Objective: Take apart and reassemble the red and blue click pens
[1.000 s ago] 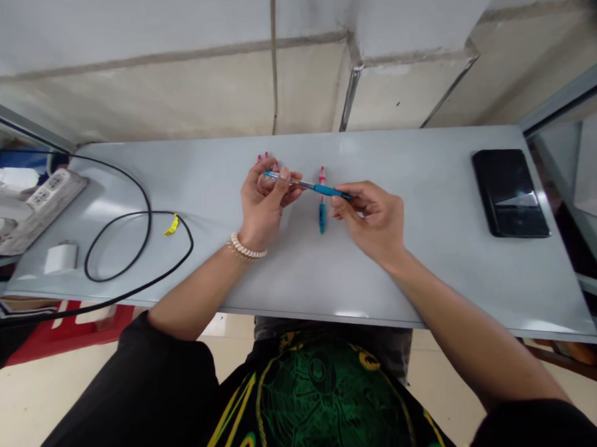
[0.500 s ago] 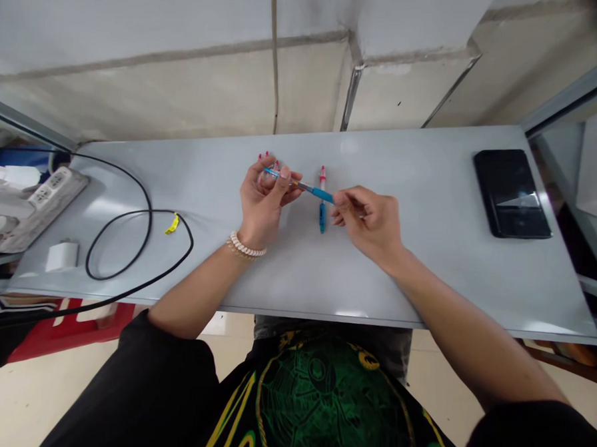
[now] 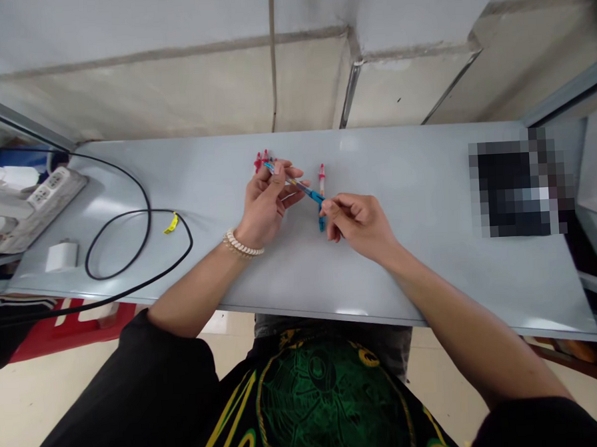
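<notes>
A slim pen with a clear barrel and blue ends (image 3: 302, 188) slants between my two hands above the table. My left hand (image 3: 266, 205) pinches its upper left part between thumb and fingers, the other fingers loosely curled. At its lower right end, my right hand (image 3: 361, 225) is closed with thumb and forefinger on the blue part. Beneath and behind it, a pen with a red tip and a blue end (image 3: 322, 175) lies on the table, partly covered. Several red-tipped pens (image 3: 258, 163) lie behind my left hand, mostly hidden by it.
A black cable (image 3: 150, 211) with a yellow tag loops over the left of the grey table (image 3: 301, 283). Near it are a white adapter (image 3: 62, 256) and a power strip (image 3: 42, 200). A dark, pixelated object (image 3: 512, 192) lies at the right. A wall stands behind.
My right hand has moved slightly left, towards my left hand. The held pen now slants more steeply. More of the red-tipped pens shows behind my left hand.
</notes>
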Available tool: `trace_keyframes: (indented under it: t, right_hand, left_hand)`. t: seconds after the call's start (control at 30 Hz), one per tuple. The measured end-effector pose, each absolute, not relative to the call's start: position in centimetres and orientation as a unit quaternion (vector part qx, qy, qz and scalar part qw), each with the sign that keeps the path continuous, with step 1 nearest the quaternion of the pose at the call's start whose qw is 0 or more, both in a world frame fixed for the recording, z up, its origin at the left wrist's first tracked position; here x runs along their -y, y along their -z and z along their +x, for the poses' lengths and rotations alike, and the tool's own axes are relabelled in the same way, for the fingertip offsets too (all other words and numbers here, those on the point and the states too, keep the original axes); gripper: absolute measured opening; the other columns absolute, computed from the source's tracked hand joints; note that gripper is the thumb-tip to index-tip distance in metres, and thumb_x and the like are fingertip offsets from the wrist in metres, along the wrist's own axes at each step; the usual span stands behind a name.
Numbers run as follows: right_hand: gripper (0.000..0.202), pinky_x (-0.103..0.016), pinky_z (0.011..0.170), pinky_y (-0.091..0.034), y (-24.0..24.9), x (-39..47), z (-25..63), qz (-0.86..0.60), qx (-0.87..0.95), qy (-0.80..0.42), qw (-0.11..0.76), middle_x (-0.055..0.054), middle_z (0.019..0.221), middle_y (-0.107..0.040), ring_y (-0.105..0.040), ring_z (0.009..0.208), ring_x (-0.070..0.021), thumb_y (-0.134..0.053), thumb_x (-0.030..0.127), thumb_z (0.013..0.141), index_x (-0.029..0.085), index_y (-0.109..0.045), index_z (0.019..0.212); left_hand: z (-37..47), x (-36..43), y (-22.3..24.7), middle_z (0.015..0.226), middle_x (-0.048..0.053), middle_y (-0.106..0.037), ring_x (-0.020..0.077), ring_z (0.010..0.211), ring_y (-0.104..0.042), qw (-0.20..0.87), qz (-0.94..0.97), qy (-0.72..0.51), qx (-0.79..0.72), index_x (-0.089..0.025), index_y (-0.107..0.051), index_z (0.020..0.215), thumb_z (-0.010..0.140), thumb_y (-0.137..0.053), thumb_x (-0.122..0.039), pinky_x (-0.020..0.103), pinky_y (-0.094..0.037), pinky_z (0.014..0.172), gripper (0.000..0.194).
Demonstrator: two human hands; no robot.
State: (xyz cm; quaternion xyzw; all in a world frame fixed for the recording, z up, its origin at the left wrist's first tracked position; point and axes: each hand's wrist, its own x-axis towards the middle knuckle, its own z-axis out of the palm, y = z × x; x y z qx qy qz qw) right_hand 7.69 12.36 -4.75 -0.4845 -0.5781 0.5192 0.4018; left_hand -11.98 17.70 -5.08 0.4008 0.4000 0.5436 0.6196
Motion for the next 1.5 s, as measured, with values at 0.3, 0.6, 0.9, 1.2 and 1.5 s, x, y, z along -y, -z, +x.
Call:
trace_keyframes:
  t: [0.3,0.6,0.9,1.2,1.5]
  right_hand:
    - [0.053,-0.029,0.06,-0.05,5.6,-12.7,7.4,-0.487,0.625,-0.411,0.45,-0.002,0.074,-0.076,-0.067,0.064,-0.0152,-0.079,0.074,0.089,0.021,-0.077,0.091]
    - [0.03,-0.028,0.057,-0.048,5.6,-12.8,7.7,-0.499,0.629,-0.393,0.449,-0.001,0.072,-0.074,-0.065,0.062,-0.014,-0.071,0.049,0.099,0.021,-0.074,0.087]
    - [0.019,-0.039,0.084,-0.05,7.0,-13.2,8.0,-0.497,0.762,-0.212,0.356,-0.004,0.082,-0.072,-0.063,0.081,-0.0229,-0.068,0.033,0.098,0.023,-0.079,0.111]
    - [0.026,-0.042,0.091,-0.045,6.9,-13.4,8.1,-0.485,0.841,-0.164,0.177,-0.011,0.096,-0.075,-0.066,0.098,-0.0296,-0.057,0.029,0.107,0.019,-0.079,0.116]
    - [0.024,-0.039,0.081,-0.048,6.8,-13.4,8.1,-0.502,0.822,-0.179,0.198,-0.012,0.093,-0.076,-0.067,0.088,-0.0274,-0.056,0.021,0.101,0.016,-0.079,0.106]
  left_hand:
    - [-14.4,-19.1,5.1,0.055,-0.002,-0.038,0.0163,0.05,-0.048,0.679,0.344,-0.5,-0.412,-0.027,-0.048,0.075,0.103,-0.047,-0.082,0.032,-0.045,0.048,0.062]
    - [-16.1,-19.7,5.4,0.055,-0.002,-0.035,0.0177,0.05,-0.045,0.694,0.328,-0.526,-0.366,-0.027,-0.053,0.081,0.099,-0.059,-0.065,0.034,-0.037,0.047,0.042]
    - [-13.9,-19.8,6.1,0.101,0.0,-0.069,0.0177,0.087,-0.07,0.568,0.481,-0.549,-0.38,-0.035,-0.061,0.115,0.079,-0.089,-0.039,0.027,-0.055,0.068,0.046]
    - [-14.4,-19.9,8.0,0.15,0.015,-0.062,0.0332,0.134,-0.064,0.291,0.746,-0.449,-0.397,-0.025,-0.078,0.115,0.09,-0.081,-0.037,0.053,-0.05,0.121,0.028]
    - [-14.9,-20.0,8.2,0.151,0.013,-0.054,0.0324,0.132,-0.061,0.191,0.752,-0.464,-0.427,-0.023,-0.077,0.119,0.09,-0.088,-0.029,0.057,-0.046,0.124,0.032]
